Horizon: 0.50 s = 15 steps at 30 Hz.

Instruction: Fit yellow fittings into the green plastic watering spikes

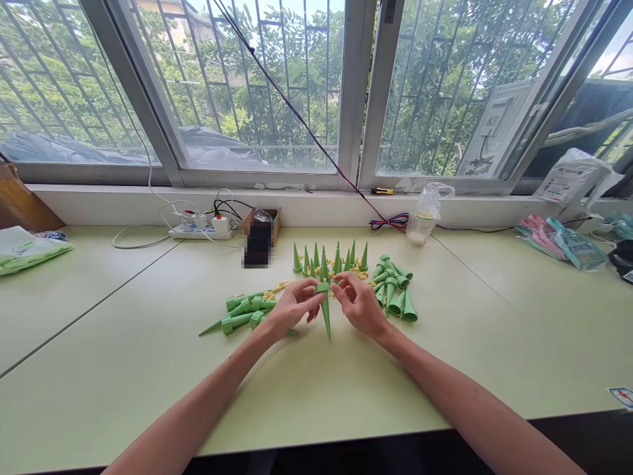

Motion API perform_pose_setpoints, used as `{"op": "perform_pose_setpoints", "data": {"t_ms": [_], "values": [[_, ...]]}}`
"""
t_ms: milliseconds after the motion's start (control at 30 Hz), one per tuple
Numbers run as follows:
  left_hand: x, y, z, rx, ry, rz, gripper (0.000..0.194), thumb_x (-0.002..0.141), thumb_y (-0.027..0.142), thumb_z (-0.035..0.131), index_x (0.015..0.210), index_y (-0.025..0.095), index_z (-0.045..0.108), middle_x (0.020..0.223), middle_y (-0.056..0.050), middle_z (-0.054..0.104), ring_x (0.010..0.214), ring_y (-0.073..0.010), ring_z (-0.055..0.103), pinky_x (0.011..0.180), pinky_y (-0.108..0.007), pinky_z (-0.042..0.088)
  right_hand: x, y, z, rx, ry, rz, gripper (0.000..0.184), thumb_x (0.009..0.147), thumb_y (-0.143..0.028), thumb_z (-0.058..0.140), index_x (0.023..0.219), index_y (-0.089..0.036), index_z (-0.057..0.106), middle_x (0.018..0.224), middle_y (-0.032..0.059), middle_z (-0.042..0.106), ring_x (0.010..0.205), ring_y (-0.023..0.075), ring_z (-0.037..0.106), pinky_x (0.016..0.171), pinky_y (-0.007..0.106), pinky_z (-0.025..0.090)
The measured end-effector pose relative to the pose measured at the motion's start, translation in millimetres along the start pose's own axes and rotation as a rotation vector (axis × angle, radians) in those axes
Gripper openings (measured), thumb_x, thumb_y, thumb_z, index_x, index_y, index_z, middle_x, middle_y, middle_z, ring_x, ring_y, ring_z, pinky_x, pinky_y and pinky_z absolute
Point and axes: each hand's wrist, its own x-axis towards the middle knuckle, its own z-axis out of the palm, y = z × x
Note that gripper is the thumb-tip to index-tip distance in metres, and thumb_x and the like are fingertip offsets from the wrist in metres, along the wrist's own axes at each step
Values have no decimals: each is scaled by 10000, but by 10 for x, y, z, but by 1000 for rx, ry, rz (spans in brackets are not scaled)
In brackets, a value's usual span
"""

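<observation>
My left hand (295,305) pinches a green plastic plant-watering spike (326,318) by its wide ribbed end, and the pointed tip slants down toward me. Close to that ribbed end on the other side is my right hand (360,305), its thumb and fingertips drawn together; what lies between them is too small to make out. Beyond both hands stand several green spikes (364,256) upright, with small yellow pieces scattered around them. More spikes with ribbed caps (237,321) lie in a pile beside my left wrist. To the right is a heap of green cones (395,290), some showing open ends.
Along the back of the table (346,396) are a power strip (202,228) with cables, a small cardboard box (273,224) and a plastic cup (419,227) with a bag. Plastic packages (564,241) lie far right, a green-white packet (32,251) far left.
</observation>
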Motion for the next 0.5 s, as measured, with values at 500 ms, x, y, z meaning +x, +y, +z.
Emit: {"op": "perform_pose_setpoints", "data": {"t_ms": [500], "values": [[5,8,-40,-149,74,-78,298,766,370,714,857,170,513,583,50,509,487,-84,482,435,-205,379,20,94,6,-2,-37,-91,142,898,-266,569,979,-158,616,750,32,640,551,128,547,551,251,447]]}}
